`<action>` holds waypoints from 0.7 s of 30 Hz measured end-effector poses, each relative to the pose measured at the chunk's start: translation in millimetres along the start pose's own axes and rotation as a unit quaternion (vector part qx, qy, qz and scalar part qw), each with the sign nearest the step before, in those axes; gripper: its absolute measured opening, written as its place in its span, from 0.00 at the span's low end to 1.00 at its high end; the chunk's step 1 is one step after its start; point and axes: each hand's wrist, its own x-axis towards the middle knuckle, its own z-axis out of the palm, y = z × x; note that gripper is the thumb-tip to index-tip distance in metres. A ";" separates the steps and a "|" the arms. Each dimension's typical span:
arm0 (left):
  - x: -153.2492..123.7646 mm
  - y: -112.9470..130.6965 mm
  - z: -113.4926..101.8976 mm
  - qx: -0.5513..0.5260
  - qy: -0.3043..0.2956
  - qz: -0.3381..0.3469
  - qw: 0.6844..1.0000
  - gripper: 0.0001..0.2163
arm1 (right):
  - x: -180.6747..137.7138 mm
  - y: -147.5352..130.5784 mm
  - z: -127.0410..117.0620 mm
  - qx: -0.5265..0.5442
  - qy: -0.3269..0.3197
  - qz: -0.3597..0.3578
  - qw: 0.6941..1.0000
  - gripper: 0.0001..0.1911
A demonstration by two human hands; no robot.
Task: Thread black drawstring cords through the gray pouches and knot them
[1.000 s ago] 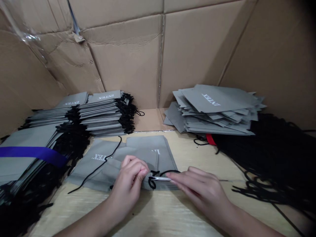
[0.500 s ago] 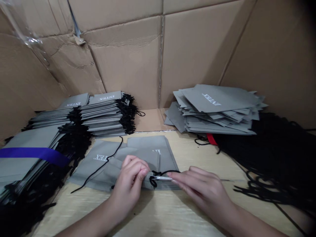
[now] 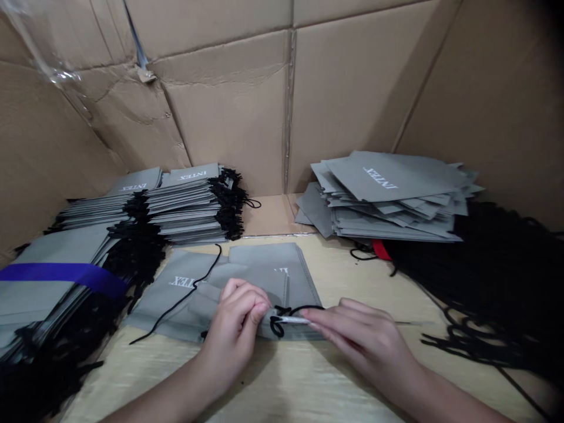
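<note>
My left hand (image 3: 241,317) is closed, pinching the end of a grey fabric pouch (image 3: 267,329). A black cord (image 3: 277,329) forms a small loop at the pouch's edge. My right hand (image 3: 359,332) grips a thin silvery tool (image 3: 294,320) between thumb and fingers; its tip meets the cord and pouch edge. I cannot make out the tool's exact kind. Part of the cord arches beside the tool toward the right fingers. Beneath my hands lie flat grey pouches (image 3: 268,255) printed INTEX, partly covered. One loose black cord (image 3: 180,302) lies across them on the left.
Stacks of corded grey pouches (image 3: 183,205) stand at the back left. In front, another bundle (image 3: 57,249) has a purple band (image 3: 66,276). At right are a pouch pile (image 3: 396,182), a heap of black cords (image 3: 480,282) and a red strip (image 3: 381,249). Cardboard walls (image 3: 229,106) surround the table (image 3: 286,388).
The whole view has shifted slightly. My hands keep the same grip on the pouch and the tool, and the cord loop at the tip looks nearly the same.
</note>
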 end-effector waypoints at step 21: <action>6.8 -6.4 -6.5 -0.037 -0.011 -0.051 0.998 0.08 | -3.3 1.9 -0.6 -0.034 -0.012 -0.005 0.999 0.11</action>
